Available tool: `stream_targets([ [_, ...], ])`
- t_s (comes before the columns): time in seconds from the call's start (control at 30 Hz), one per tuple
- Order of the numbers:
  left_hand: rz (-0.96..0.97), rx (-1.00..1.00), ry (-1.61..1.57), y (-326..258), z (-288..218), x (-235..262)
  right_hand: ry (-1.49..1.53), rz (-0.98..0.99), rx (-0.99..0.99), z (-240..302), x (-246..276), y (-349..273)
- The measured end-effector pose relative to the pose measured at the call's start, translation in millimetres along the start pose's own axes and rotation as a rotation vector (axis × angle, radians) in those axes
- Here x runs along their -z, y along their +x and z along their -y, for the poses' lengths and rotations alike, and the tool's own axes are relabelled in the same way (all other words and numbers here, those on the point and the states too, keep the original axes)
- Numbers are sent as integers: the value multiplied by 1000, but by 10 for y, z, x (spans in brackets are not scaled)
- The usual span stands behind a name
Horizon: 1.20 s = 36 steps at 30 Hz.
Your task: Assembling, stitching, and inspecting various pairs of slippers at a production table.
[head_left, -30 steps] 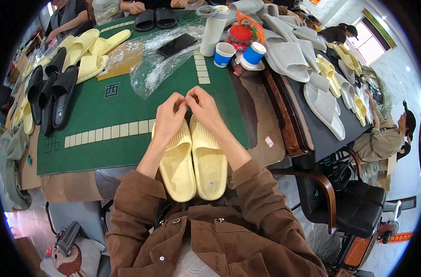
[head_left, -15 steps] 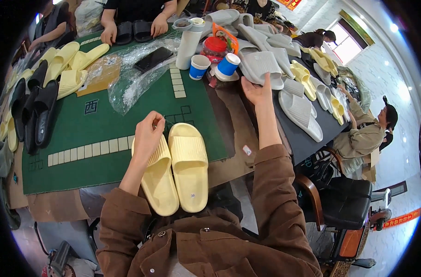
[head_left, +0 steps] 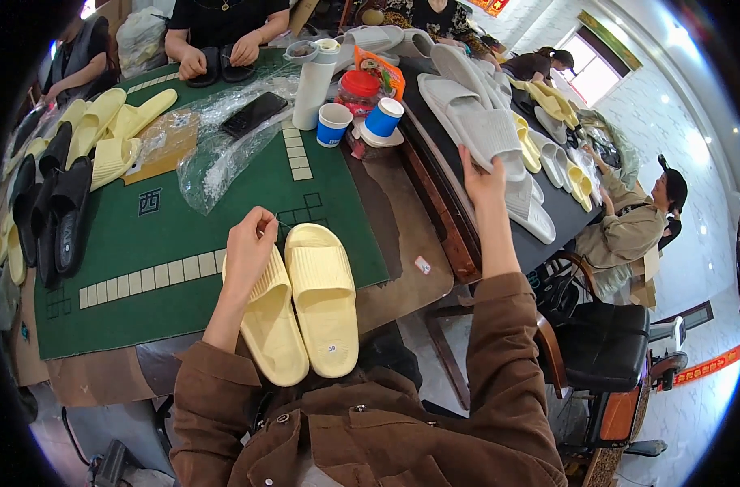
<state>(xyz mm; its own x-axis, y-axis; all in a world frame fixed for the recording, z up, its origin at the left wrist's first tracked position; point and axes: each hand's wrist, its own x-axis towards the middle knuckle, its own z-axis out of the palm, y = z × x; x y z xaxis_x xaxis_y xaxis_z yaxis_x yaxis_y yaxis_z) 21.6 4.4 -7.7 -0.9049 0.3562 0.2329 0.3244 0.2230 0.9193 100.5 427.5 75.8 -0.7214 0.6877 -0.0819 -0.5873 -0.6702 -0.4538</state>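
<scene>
Two pale yellow slide slippers lie side by side in front of me, the left slipper (head_left: 274, 341) partly behind my left arm and the right slipper (head_left: 325, 312) in full sight. Above the left one's toe, my left hand (head_left: 252, 243) is closed in a pinch; a thin thread (head_left: 281, 221) sticks out from its fingertips. My right hand (head_left: 485, 185) reaches out to the right, closed on the toe end of a light grey slide slipper (head_left: 485, 134), its fingers partly hidden beneath. More grey slippers (head_left: 528, 209) lie around and under that one.
A green mat (head_left: 167, 235) covers the table. On it lie a phone (head_left: 255, 114), plastic film (head_left: 216, 162), and black slippers (head_left: 70, 211). A white bottle (head_left: 313, 89), paper cups (head_left: 333, 126) and a red-lidded jar (head_left: 359, 91) stand farther back. Co-workers sit around; a black chair (head_left: 601, 349) stands at right.
My right hand has moved right, and the grey slipper has shifted right with it, away from the cups. The left hand keeps its pinch above the yellow slippers. The view has turned slightly.
</scene>
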Motion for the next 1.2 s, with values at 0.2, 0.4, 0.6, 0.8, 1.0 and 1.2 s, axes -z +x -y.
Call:
stream_targets([
  [0.2,-6,50,62,-35,-1,131,-230,81,116,-128,36,-1219],
  [0.4,22,35,9,15,-29,61,-441,13,21,-444,238,-2599],
  [0.6,34,34,65,-22,-56,75,-389,-148,-266,-733,619,-2946],
  [0.8,98,1,244,-58,-170,138,-303,-173,-307,-733,813,-2613],
  [1.0,126,-220,416,-370,-380,290,-221,-207,-701,-511,655,-2715],
  [1.2,161,-346,499,-990,-543,320,-1080,344,-542,-318,-24,-2579],
])
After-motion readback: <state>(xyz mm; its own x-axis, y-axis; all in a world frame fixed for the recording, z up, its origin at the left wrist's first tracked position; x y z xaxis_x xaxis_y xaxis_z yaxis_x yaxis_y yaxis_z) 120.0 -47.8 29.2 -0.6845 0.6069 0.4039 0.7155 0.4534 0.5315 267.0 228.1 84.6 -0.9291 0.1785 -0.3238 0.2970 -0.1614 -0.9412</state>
